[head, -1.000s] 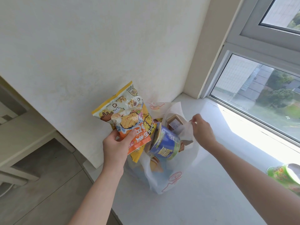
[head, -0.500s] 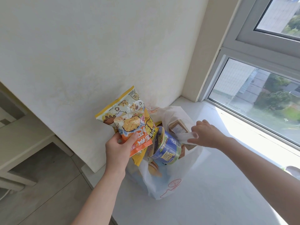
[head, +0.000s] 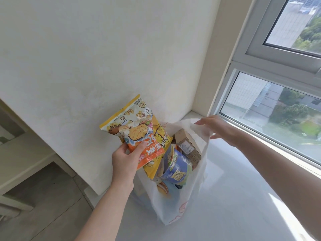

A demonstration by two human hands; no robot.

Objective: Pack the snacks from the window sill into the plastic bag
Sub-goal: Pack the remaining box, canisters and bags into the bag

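While the plastic bag (head: pixel 182 206) stands open at the left edge of the window sill (head: pixel 243 197), close against the wall, the following is recorded.

Item, left hand (head: pixel 124 160): raised over the bag's left side, forearm rising from the lower edge of view, thumb clamped across the face of an orange packet (head: pixel 149 150). A larger yellow packet (head: pixel 128 115) lies behind it in the same grip. Both stand mostly above the bag's mouth, with the yellow one's lower corner dipping beside the contents.

Item, right hand (head: pixel 218 129): reached across from the window side, palm down, fingers stretched nearly straight on the bag's raised far rim. Whether a thumb pinches the film beneath cannot be told.

Item, contents already inside: a blue tub (head: pixel 177 169) lying tilted, a brown carton (head: pixel 188 148) leaning beside it, further packets below — partly hidden.

Step in hand, by judgement: lowering the two packets in. The bag looks nearly full, so the free room seems to be the gap on the left, between tub and film. Advised: keep the rim lifted and drawn toward the window so the mouth stays wide, slide the packets down edge-first along the wall side, and avoid pressing on the tub, which could roll.
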